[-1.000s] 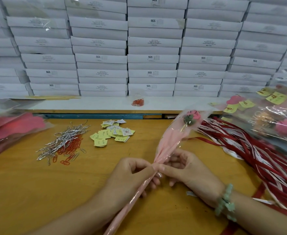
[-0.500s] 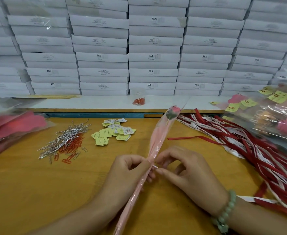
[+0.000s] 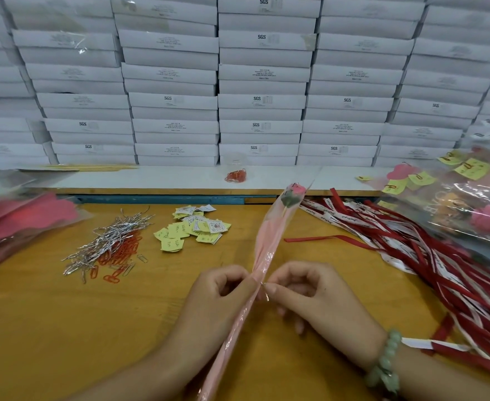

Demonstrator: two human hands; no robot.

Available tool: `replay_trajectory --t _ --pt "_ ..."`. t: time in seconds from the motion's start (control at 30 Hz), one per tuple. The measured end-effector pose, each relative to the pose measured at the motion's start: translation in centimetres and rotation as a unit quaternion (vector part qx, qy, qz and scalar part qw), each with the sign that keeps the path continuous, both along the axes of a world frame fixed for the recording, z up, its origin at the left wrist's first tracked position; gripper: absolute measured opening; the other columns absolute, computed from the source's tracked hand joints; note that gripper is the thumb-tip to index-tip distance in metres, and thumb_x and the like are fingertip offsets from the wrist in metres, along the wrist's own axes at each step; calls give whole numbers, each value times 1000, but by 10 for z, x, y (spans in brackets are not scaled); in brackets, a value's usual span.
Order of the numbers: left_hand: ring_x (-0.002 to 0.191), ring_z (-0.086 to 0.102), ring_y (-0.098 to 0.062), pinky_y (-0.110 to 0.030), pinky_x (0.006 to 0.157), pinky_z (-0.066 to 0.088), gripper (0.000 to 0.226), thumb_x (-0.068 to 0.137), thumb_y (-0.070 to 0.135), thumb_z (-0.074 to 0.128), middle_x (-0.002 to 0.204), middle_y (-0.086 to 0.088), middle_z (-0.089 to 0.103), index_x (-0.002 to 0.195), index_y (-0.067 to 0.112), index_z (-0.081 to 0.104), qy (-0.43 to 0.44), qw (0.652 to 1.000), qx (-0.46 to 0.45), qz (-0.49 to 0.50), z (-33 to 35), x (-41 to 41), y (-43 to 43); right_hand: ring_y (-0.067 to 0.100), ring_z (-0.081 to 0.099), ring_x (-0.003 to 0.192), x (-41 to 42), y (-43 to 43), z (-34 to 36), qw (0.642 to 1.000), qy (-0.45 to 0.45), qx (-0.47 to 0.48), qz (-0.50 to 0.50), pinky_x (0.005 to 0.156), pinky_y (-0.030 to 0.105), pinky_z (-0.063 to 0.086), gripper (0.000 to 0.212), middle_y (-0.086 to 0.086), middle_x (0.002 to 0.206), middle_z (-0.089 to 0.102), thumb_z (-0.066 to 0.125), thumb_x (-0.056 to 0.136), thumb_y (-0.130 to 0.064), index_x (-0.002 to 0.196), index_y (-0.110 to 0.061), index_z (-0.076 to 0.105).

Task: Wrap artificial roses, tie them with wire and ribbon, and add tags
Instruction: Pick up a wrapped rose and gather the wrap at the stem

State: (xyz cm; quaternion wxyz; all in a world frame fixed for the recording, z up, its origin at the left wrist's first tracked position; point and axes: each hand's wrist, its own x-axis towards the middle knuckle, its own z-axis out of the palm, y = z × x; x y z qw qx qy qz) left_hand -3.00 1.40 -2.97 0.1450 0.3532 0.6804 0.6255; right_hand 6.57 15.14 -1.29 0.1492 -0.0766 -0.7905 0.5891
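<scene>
The desk is orange-yellow wood with a blue strip along its back edge. The stacked boxes are white with small black print. The rose is pink over green leaves, inside a pale pink, see-through wrap crossed by one silver wire. The wire heap is silver and the paper clips orange-red. The tags are yellow, some white with print. The ribbons are red, or white with dark script. The bracelet has pale green beads.
</scene>
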Motion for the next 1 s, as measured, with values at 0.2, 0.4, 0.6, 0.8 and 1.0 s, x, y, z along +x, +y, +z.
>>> replay_trajectory --t 0.2,0.4,0.6,0.8,1.0 --pt "57 47 -8 -18 55 37 34 91 27 62 61 -13 58 62 11 64 42 999 1 -2 -1 0 1 0 48 39 2 -4 8 985 -81 -151 25 31 11 30 12 -2 60 63 62 90 -10 85 -1 66" --pt "56 49 -3 -14 55 38 32 91 20 62 57 0 60 61 12 65 42 999 7 -2 -1 0 1 4 54 53 0 -2 5 989 -70 -126 36 36 16 39 10 4 73 68 65 88 -12 85 -4 69" --pt "58 49 -9 -19 57 39 34 87 33 63 63 -16 60 61 11 63 59 998 9 1 -1 0 1 3 54 50 -1 0 3 983 -82 -159 41 35 15 38 13 7 73 67 60 91 -11 86 -2 67" --pt "59 50 -8 -19 58 40 32 90 28 63 60 -6 60 60 19 65 68 998 16 -7 1 2 0 2 50 46 -3 0 7 913 -171 -363 77 32 12 32 10 2 65 60 66 75 -16 66 -11 67" --pt "55 51 0 -11 55 38 36 91 20 62 55 9 59 55 23 64 50 998 18 -20 2 2 1 5 52 51 -4 2 4 948 -151 -266 83 38 15 38 11 2 69 61 60 88 -13 78 -10 63"
